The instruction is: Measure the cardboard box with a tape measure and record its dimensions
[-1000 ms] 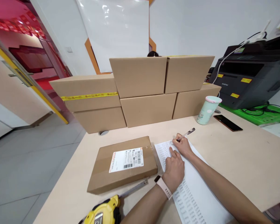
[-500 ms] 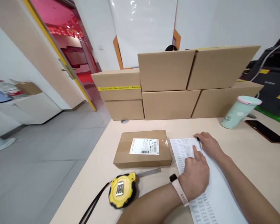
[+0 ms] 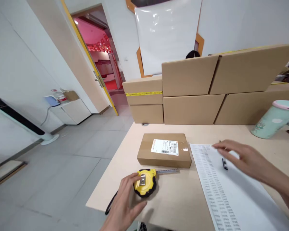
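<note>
My left hand (image 3: 122,205) reaches the yellow tape measure (image 3: 144,183) near the table's front edge, fingers curled round its left side and touching it. A short length of its metal blade sticks out to the right. Just behind it lies a flat cardboard parcel (image 3: 165,150) with a white shipping label. My right hand (image 3: 240,157) hovers flat over a printed sheet of paper (image 3: 221,189), fingers stretched out. A black pen (image 3: 223,163) lies on the sheet under that hand.
A wall of stacked cardboard boxes (image 3: 192,109) lines the back of the table (image 3: 183,205). A mint-green cup (image 3: 272,120) stands at the right. Someone's dark hair (image 3: 192,54) shows behind the boxes. To the left lies open floor with a doorway and a low cabinet (image 3: 69,110).
My view has swung to the left. My left hand left the paper and moved to the tape measure. My right hand let the pen go and spread flat above the sheet.
</note>
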The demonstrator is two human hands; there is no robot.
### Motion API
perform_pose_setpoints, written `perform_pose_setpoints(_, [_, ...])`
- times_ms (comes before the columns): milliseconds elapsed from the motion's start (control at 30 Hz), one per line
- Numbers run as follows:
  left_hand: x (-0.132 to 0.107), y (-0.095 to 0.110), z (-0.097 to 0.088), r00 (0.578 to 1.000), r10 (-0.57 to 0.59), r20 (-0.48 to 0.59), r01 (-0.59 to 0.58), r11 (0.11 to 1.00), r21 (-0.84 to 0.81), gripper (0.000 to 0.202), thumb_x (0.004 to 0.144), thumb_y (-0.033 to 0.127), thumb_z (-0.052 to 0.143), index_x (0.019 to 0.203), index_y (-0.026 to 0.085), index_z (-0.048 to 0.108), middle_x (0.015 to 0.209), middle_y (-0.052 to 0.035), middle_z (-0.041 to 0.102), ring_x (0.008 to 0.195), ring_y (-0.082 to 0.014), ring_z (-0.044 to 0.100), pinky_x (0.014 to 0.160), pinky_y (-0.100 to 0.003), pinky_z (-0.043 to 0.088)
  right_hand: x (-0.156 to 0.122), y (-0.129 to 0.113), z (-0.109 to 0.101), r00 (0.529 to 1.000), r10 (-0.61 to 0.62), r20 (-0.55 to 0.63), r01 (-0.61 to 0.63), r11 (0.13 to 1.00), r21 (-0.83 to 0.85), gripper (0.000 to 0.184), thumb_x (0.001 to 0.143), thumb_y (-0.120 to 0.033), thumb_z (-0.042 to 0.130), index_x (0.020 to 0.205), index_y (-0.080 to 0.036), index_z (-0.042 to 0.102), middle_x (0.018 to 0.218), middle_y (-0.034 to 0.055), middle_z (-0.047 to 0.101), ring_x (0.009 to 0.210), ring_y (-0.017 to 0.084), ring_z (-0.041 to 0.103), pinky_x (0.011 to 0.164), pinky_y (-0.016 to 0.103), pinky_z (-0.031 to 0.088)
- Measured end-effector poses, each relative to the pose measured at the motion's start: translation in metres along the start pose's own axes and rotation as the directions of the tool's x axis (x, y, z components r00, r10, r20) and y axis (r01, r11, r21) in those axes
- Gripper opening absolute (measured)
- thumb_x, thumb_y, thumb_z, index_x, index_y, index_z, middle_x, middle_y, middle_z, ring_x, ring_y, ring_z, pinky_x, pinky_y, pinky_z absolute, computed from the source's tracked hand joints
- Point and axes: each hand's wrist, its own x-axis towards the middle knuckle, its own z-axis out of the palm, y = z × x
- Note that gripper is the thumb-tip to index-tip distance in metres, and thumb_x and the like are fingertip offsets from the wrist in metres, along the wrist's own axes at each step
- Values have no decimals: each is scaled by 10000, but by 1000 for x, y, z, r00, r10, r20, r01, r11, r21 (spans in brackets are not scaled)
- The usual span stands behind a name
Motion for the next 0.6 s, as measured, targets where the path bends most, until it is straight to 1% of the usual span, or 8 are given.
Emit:
perform_pose_setpoints(67, [-4, -25, 4, 999, -36, -4, 36, 999, 18, 763, 684, 166, 673, 1361, 279, 340, 1375, -103, 441, 1279, -300, 407, 1019, -489, 409, -9, -39, 19, 968, -126, 217, 107, 989, 99, 288, 939, -367, 428, 1102, -289, 653, 1150, 43, 665, 1007, 221, 620, 853, 374, 498])
perform_pose_setpoints(133, [-1, -36, 12, 1000, -31, 2, 31, 999, 28, 922, 606, 145, 708, 1413, 260, 277, 1382, -116, 442, 1274, -319, 413, 1025, -488, 402, -16, -68, 49, 913, -243, 328, 198, 966, 163, 318, 951, -313, 399, 1152, -273, 642, 1189, 43, 658, 1086, 231, 600, 928, 396, 480])
perform_pose_setpoints(233, [10, -39, 22, 1000, 1, -11, -1, 999, 34, 970, 561, 154, 724, 1422, 237, 284, 1337, -121, 495, 1231, -330, 450, 1009, -490, 401, -17, -88, 101, 881, -305, 363, 283, 952, 113, 393, 950, -227, 364, 1300, -290, 532, 1350, 55, 549, 1169, 247, 552, 944, 429, 469])
perform_pose_setpoints(300, [17, -38, 25, 999, 16, -37, -15, 1000, 11, 907, 555, 160, 712, 1384, 224, 351, 1284, -117, 538, 1193, -330, 477, 1000, -493, 399, -15, -90, 131, 894, -285, 345, 292, 956, 34, 470, 926, -146, 352, 1371, -264, 449, 1399, 101, 489, 1180, 269, 538, 921, 453, 468])
perform_pose_setpoints(367, [20, -37, 28, 997, -4, -75, -1, 998, -60, 833, 536, 176, 712, 1318, 216, 429, 1244, -114, 563, 1166, -337, 493, 1004, -498, 386, -13, -89, 150, 905, -282, 319, 301, 953, -12, 570, 865, -40, 356, 1393, -247, 410, 1357, 118, 512, 1140, 263, 551, 876, 431, 477])
perform_pose_setpoints(467, [15, -34, 33, 988, -149, -49, 122, 927, -354, 813, 467, 229, 776, 1231, 245, 496, 1217, -105, 580, 1147, -358, 510, 1017, -482, 373, -8, -90, 152, 911, -314, 266, 338, 940, -48, 628, 785, 57, 342, 1329, -225, 479, 1150, 105, 621, 989, 235, 586, 786, 384, 473])
perform_pose_setpoints(533, [9, -30, 35, 977, -211, 42, 203, 835, -511, 756, 471, 319, 806, 1172, 266, 529, 1146, -101, 620, 1061, -352, 572, 945, -457, 433, -6, -95, 136, 916, -334, 222, 352, 935, -45, 473, 844, 0, 364, 1205, -215, 580, 937, 86, 667, 874, 231, 580, 729, 372, 451])
perform_pose_setpoints(600, [4, -23, 34, 967, -218, 132, 253, 756, -603, 631, 539, 432, 785, 1100, 265, 550, 1045, -96, 656, 924, -318, 631, 830, -426, 484, -4, -101, 109, 927, -326, 186, 326, 945, 28, 265, 918, -166, 436, 1069, -231, 643, 794, 58, 659, 814, 224, 557, 705, 364, 428])
